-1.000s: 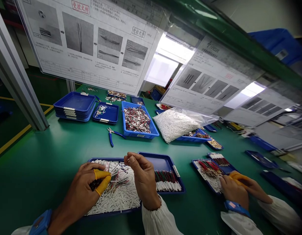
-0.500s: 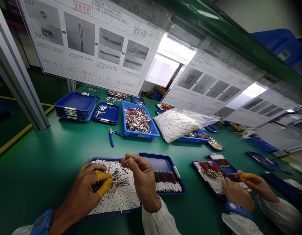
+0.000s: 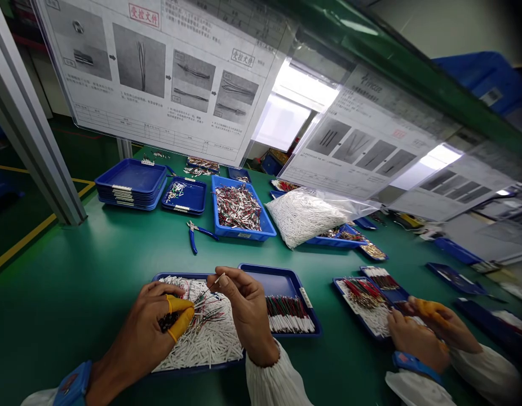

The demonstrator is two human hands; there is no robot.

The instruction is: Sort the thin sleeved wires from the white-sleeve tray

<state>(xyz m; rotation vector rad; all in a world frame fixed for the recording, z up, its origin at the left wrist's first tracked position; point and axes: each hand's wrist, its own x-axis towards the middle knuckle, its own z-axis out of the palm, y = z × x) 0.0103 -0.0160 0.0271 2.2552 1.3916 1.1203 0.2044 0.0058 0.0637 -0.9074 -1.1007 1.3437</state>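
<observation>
1. Head view: I see the person's left hand [image 3: 147, 327] curled closed around a dark bundle of thin coloured wires [image 3: 168, 322], with two yellow finger cots [image 3: 180, 317] pressing on it.
2. I see the right hand [image 3: 246, 316] narrow, thumb and forefinger pinching a thin white tube [image 3: 220, 278]. Its long axis slants from lower left to upper right, and a fine wire seems to run down-left toward the bundle, though it is too small for me to be sure.
3. The bundle lies just left of the right fingertips, so the right hand is nearer the tube; the left hand sits slightly lower.
4. Both hands hang over a blue tray [image 3: 193, 369] heaped with short white tubes [image 3: 206, 349]. Another person's hand [image 3: 415, 341] works well apart, at lower right.
</observation>
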